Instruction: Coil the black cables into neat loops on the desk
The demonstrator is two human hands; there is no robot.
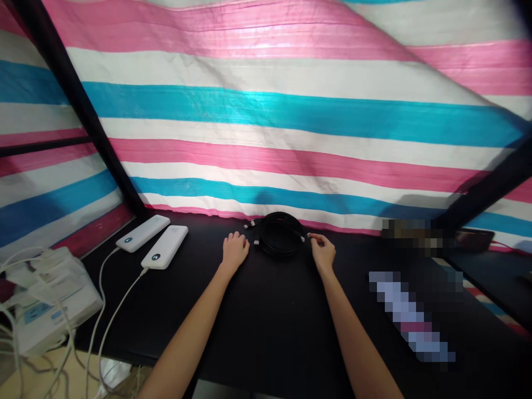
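On the black table (266, 338), between the two hands, lies a coil of black cable (283, 251); a striped sheet (266, 130) hangs just behind the coil. Left hand (236, 248): palm down just left of the coil, fingers loosely spread and slightly bent, nothing seen in it. Right hand (322, 252): just right of the coil, thumb and forefinger close together near a pale plug (303, 239); cannot tell whether they pinch a cable end. Handling, as judged: light, springy, apt to unwind if lifted by one strand; the plugs are likely the delicate part. Best hold: the whole bundle at once, or a plug by its casing. Two white power banks (165, 246) with white leads (143, 272) lie well left of the coil. Unclear: how many cables are wound together, plug types, underside of left hand. Well right of the coil, a long pale object (411, 318) is pixelated beyond naming; both forearms (192, 332) are cut off below.
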